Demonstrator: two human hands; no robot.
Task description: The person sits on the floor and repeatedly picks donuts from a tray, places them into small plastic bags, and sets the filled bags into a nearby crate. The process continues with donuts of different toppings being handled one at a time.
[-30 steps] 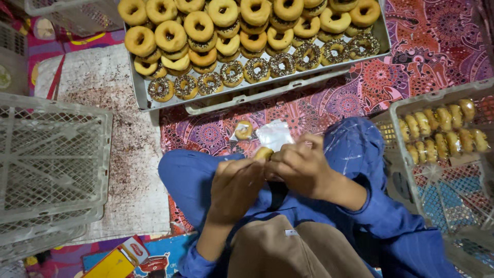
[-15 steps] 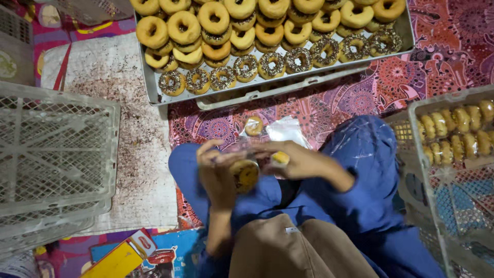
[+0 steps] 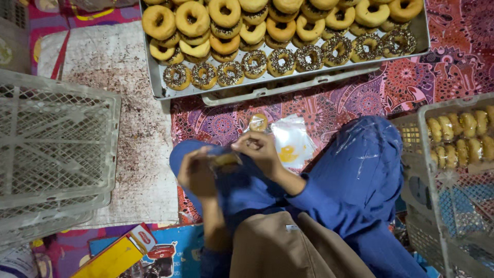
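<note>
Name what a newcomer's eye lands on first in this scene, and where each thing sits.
First, the metal tray at the top, packed with plain and chocolate-sprinkled doughnuts. Below it, at the centre, the left hand and right hand meet around a small wrapped doughnut over blue-clad knees. A white mesh crate sits on the left, and another with packed doughnuts on the right.

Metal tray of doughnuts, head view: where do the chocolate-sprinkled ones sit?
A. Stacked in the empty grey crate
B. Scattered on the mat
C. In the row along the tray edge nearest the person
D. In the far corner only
C: the sprinkled doughnuts line the near edge of the metal tray, with the plain glazed doughnuts piled behind them, farther from the person.
</note>
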